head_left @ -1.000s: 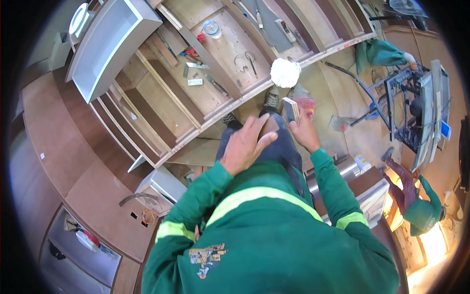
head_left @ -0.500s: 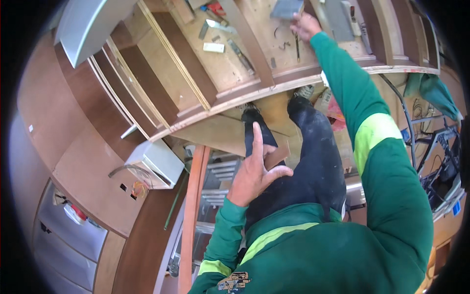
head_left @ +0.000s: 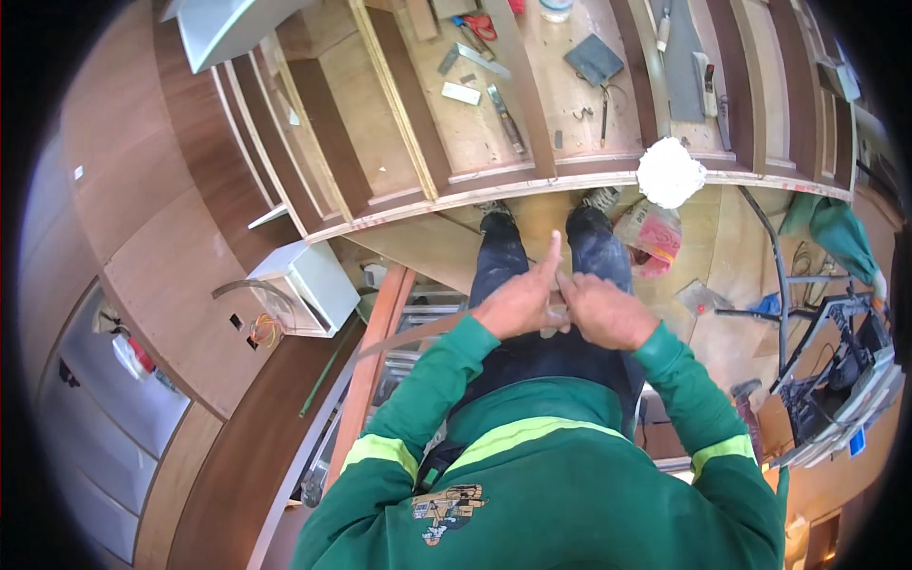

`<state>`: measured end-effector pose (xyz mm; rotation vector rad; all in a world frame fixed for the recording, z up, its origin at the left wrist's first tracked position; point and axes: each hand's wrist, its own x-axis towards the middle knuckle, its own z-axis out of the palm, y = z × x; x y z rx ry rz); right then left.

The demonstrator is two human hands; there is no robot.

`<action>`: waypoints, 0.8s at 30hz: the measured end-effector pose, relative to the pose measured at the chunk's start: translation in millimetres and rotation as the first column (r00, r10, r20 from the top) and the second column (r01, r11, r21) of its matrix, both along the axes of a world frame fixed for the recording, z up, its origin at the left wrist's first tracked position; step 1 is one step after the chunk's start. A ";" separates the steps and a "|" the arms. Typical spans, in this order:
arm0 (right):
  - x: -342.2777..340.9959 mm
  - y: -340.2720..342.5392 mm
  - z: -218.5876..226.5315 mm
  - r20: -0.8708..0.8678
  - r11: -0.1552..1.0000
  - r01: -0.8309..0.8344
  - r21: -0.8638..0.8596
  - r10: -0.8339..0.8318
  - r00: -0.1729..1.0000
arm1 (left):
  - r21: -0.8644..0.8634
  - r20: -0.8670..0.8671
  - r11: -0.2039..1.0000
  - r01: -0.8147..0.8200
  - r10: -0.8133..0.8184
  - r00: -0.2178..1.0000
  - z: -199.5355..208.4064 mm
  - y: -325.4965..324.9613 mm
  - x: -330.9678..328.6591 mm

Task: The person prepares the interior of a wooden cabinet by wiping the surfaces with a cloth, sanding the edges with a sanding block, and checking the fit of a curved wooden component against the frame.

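My two hands meet in front of my thighs. A thin brown strip (head_left: 410,334) runs from my left hand (head_left: 522,299) out over my left forearm. My left hand grips it, with the index finger pointing up. Against it, my right hand (head_left: 608,312) is closed, fingers bent toward the strip's end; what they hold is hidden. In a compartment of the wooden frame (head_left: 456,195) beyond lie a dark grey square sheet (head_left: 594,60) and a pencil-like stick (head_left: 604,116). One compartment left are a chisel (head_left: 506,119), a try square (head_left: 475,57) and a small white block (head_left: 461,93).
A white crumpled round thing (head_left: 672,173) shows at the frame's near edge. Below it stands a red and white bag (head_left: 650,236). A hand plane (head_left: 705,84) lies further right. On the left are a white box (head_left: 304,288) and a reddish wooden board (head_left: 370,356) over a ladder (head_left: 418,328).
My right hand has let go of the dark grey sheet, left it in the compartment, and come back to my left hand. My left hand has closed and moved slightly right.
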<state>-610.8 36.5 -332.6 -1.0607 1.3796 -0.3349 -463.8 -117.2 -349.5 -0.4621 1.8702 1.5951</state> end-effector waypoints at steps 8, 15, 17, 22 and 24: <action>19.4 -1.6 29.4 0.435 0.991 0.074 0.113 -0.116 0.893 | 0.026 -0.081 0.956 0.293 -0.290 0.954 33.7 -9.4 11.6; 63.2 -38.1 108.7 0.506 0.811 0.220 0.542 -0.524 0.686 | 0.036 -0.274 0.883 0.467 -0.441 0.855 105.5 -84.6 27.7; 99.4 -27.9 109.4 0.444 0.759 0.407 0.509 -0.636 0.631 | -0.201 -0.556 0.949 0.244 -0.315 0.769 126.0 -118.9 39.2; 156.0 -71.9 128.9 0.139 0.527 0.811 0.255 -0.850 0.508 | -0.375 -0.695 0.569 -0.732 0.350 0.628 121.5 -212.3 124.2; 165.7 -103.3 137.2 0.107 0.465 0.865 0.189 -0.885 0.452 | -0.413 -0.698 0.204 -0.887 0.554 0.453 106.6 -244.3 133.4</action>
